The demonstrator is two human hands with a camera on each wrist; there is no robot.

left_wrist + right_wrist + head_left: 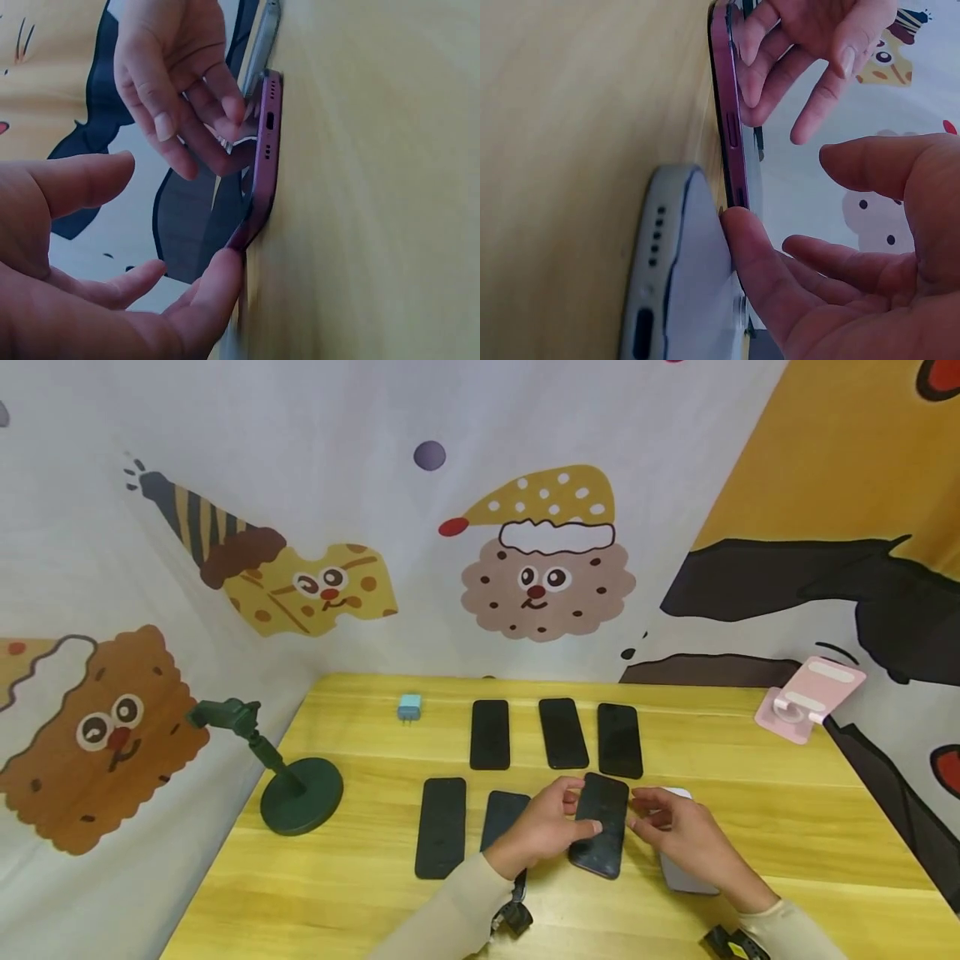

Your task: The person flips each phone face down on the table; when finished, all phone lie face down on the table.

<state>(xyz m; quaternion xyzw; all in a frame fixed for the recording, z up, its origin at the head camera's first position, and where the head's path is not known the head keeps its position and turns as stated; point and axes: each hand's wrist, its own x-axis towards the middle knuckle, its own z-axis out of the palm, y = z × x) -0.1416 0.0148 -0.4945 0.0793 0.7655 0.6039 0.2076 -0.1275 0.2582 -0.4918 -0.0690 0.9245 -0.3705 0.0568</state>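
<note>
A dark-screened smartphone with a purple-red frame lies face up on the wooden table between the two hands. My left hand touches its left edge with a fingertip, while the thumb stays above the screen, apart from it in the left wrist view. On the other side, my right hand has a fingertip at the phone's right edge, its thumb raised and spread. Beneath the right hand lies a silver-grey phone, partly hidden. Another dark phone is partly covered by the left hand and forearm.
Further dark phones lie about: one at left, and a back row of three. A blue charger plug sits at the back. A green stand is at left, a pink stand at far right. A patterned cloth hangs behind.
</note>
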